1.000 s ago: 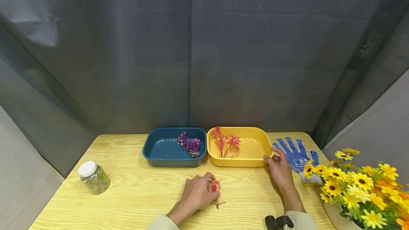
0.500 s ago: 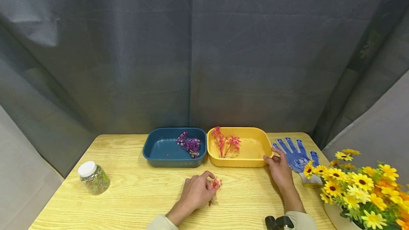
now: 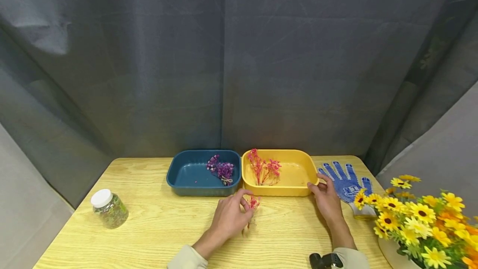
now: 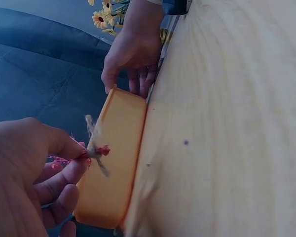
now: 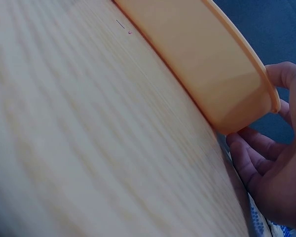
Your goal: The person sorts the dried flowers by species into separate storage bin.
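My left hand (image 3: 230, 216) pinches a small bunch of reddish-pink dried flowers (image 3: 254, 202) just in front of the yellow tray (image 3: 276, 191). In the left wrist view, twine (image 4: 92, 152) ties its stems, and the fingers hide part of the blossoms. My right hand (image 3: 327, 201) grips the tray's near right corner, with the thumb at the rim and the other fingers around the outer side, as the right wrist view shows. Inside the tray, at its left end, lie pink dried flowers (image 3: 265, 169).
A blue tray (image 3: 201, 191) holding purple dried flowers (image 3: 224, 170) adjoins the yellow one on the left. At the far left stands a white-lidded jar (image 3: 110, 209). A blue dotted glove (image 3: 347, 184) and a pot of yellow flowers (image 3: 418, 219) sit on the right.
My left hand has lifted the reddish-pink bunch from the table and carried it forward, closer to the yellow tray. My right hand has stayed at the tray's corner.
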{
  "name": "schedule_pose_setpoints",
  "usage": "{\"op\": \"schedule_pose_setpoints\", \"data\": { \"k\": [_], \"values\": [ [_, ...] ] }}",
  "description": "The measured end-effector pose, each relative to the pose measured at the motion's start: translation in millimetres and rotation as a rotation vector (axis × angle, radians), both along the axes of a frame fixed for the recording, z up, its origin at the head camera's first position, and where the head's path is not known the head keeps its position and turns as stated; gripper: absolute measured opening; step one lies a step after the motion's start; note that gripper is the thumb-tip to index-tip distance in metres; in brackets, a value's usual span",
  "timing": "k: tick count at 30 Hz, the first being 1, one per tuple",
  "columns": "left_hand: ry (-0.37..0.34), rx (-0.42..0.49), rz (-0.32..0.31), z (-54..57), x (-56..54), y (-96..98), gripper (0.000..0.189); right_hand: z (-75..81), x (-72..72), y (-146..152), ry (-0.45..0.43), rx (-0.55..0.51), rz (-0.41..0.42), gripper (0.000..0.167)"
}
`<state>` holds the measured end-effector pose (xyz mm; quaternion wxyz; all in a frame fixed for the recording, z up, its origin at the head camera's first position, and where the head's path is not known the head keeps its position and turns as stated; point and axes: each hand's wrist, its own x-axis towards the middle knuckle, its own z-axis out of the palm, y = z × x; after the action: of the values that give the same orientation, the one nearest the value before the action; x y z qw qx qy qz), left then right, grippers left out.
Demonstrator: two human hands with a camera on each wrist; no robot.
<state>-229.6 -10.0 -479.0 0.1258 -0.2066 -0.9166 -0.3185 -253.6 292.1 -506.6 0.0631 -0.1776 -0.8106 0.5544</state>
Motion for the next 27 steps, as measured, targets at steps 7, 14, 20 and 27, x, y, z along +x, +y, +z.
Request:
{"op": "schedule_pose_setpoints", "data": {
  "k": [7, 14, 20, 27],
  "values": [
    [0.069, -0.037, 0.014, 14.3, -10.3, 2.3, 0.037, -1.1, 0.0, -0.4, -0.002, -0.011, 0.011, 0.069],
    [0.131, -0.046, 0.025, 21.9, -27.1, 11.4, 0.034, -1.5, -0.4, 0.2, 0.006, -0.002, -0.001, 0.066],
    [0.152, -0.048, 0.043, 28.5, -43.0, 18.3, 0.036, -2.7, -1.1, -0.1, 0.006, 0.011, -0.002, 0.066],
    [0.064, -0.047, 0.073, 30.6, -62.1, 23.4, 0.038, -2.6, -1.6, 0.7, 0.01, 0.021, -0.003, 0.067]
  ]
}}
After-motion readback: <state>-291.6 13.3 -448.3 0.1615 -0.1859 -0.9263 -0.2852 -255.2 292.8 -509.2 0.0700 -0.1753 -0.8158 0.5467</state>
